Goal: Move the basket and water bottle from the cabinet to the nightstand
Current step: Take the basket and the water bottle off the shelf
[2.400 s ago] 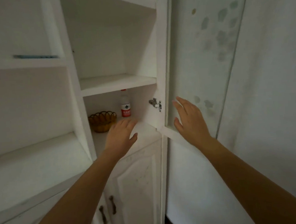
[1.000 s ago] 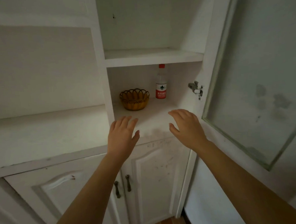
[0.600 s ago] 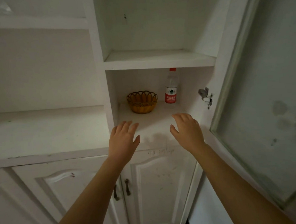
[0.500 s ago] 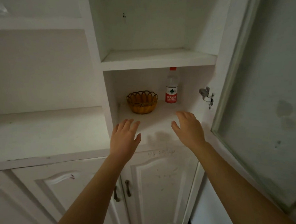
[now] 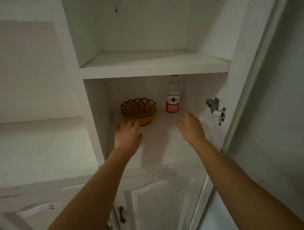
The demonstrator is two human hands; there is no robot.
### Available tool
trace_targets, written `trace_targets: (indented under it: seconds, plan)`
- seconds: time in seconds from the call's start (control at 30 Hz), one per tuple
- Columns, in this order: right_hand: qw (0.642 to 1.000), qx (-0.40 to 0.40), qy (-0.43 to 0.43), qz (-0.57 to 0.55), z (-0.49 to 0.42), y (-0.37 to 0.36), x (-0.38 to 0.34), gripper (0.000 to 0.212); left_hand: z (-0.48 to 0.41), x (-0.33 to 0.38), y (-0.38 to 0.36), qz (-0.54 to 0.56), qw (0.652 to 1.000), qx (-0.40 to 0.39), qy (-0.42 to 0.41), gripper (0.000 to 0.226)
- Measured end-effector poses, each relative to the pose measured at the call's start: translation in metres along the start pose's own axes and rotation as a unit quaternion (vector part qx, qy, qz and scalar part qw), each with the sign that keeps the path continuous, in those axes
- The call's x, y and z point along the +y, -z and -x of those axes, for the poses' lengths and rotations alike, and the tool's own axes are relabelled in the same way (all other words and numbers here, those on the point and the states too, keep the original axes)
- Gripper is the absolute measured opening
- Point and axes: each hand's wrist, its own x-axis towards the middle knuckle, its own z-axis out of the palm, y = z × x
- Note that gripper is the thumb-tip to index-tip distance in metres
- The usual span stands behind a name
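Both my arms were inside the lower compartment of the white cabinet [image 5: 156,69], over its shelf. My left hand [image 5: 127,135] was spread open, palm down, its fingertips [image 5: 135,123] at the front foot of the small amber woven basket with a looped rim [image 5: 138,111]; whether they touched it I could not tell. My right hand [image 5: 189,128] was open too, fingers fanned, gripping nothing, just short of the clear plastic water bottle with a red label and red cap [image 5: 172,98].

The basket sat toward the back left corner of that shelf, the bottle upright beside it near the back edge, the two apart. The nightstand was nowhere in view, so neither thing had started its trip.

What worried me most was the bottle. It was tall and narrow, its cap nearly under the shelf above, and a nudge low on the label from my spread fingers could have tipped it against the back wall or into the basket. Lifting it straight up would have knocked the cap on that upper shelf, so I judged it needed drawing forward first. The basket looked light and could have skated back from a push instead of being caught. The metal door hinge [image 5: 216,109] jutted from the right side near my wrist, a likely snag on the way out.

The basket seemed to hold nothing. The bottle looked capped; its fill level I could not make out.
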Motion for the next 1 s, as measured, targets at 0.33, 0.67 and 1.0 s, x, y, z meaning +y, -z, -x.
trace_targets:
  seconds: [0.33, 0.67, 1.0]
  plan:
    - [0.981, 0.043, -0.074, -0.175, -0.092, -0.045, 0.009, 0.042, -0.093, -0.012, -0.059, 0.004, 1.0, 0.005, -0.02, 0.061]
    - [0.946, 0.107, -0.113, -0.283, -0.149, -0.085, 0.027, 0.046, -0.1, -0.017, -0.077, -0.052, 0.99, 0.127, -0.014, 0.025]
    - [0.954, 0.132, -0.084, -0.255, -0.166, -0.088, 0.03, 0.052, -0.098, -0.019, -0.075, -0.054, 0.989, 0.134, -0.006, 0.02]
